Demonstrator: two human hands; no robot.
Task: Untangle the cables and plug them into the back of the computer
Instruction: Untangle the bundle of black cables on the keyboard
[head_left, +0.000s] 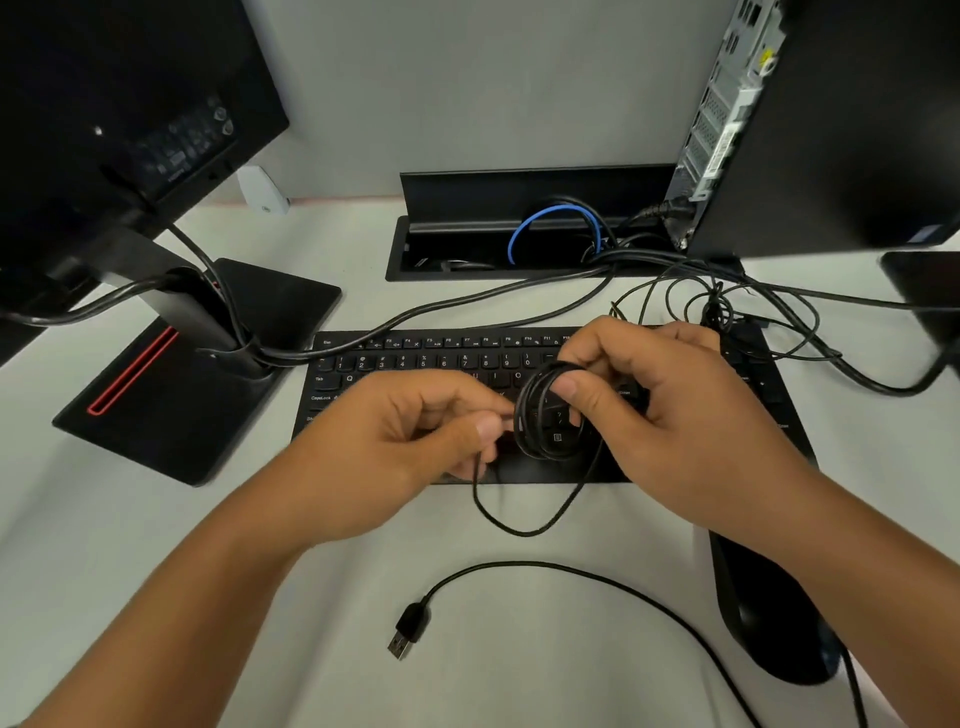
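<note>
While both hands (410, 441) (670, 410) pinch cable coil (545, 415), USB plug (408, 631) lies apart.

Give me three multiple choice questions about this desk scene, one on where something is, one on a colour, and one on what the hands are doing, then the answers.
1. Where does the loose USB plug lie?
A. on the desk in front of the keyboard
B. in the computer's back panel
C. on the monitor base

2. What colour is the looped cable in the desk's cable tray?
A. red
B. blue
C. yellow

3. What is the right hand doing?
A. typing
B. resting flat
C. holding a coiled black cable

Answers:
1 A, the plug lies on bare desk nearer than the keyboard.
2 B, the loop is blue.
3 C, its thumb and fingers grip the coil, while the left hand pinches a strand.
</note>
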